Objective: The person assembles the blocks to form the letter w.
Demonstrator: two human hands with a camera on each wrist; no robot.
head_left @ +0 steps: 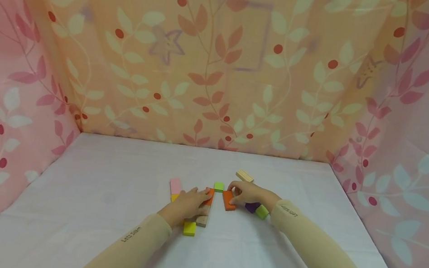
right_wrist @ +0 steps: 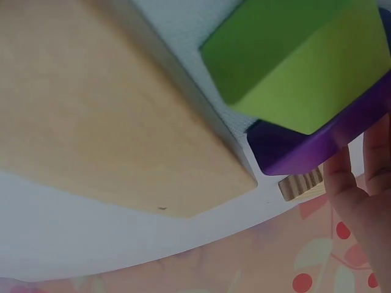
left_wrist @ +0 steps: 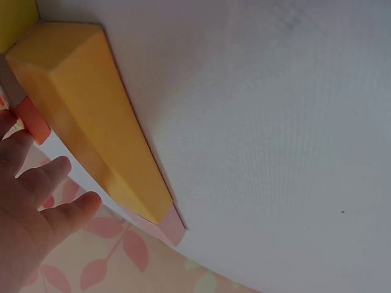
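Note:
My left hand (head_left: 188, 204) lies over a line of blocks, its fingertips touching an orange block (head_left: 210, 196). A pale wooden block (head_left: 202, 220) adjoins that one on the near side. In the left wrist view the fingers (left_wrist: 73, 210) are spread beside a long yellow-orange block (left_wrist: 101, 116). My right hand (head_left: 248, 194) pinches a second orange block (head_left: 228, 201) between thumb and fingers; the block lies slanted on the table. Between the two orange blocks, slightly farther back, sits a small light green block (head_left: 218, 187).
A pink block (head_left: 175, 186) and a yellow block (head_left: 189, 228) flank my left hand. Under my right wrist are a purple block (head_left: 252, 207) and a green block (head_left: 262, 211). Behind lies a striped wooden block (head_left: 244, 176). A large beige wooden surface (right_wrist: 116, 116) fills the right wrist view's left side.

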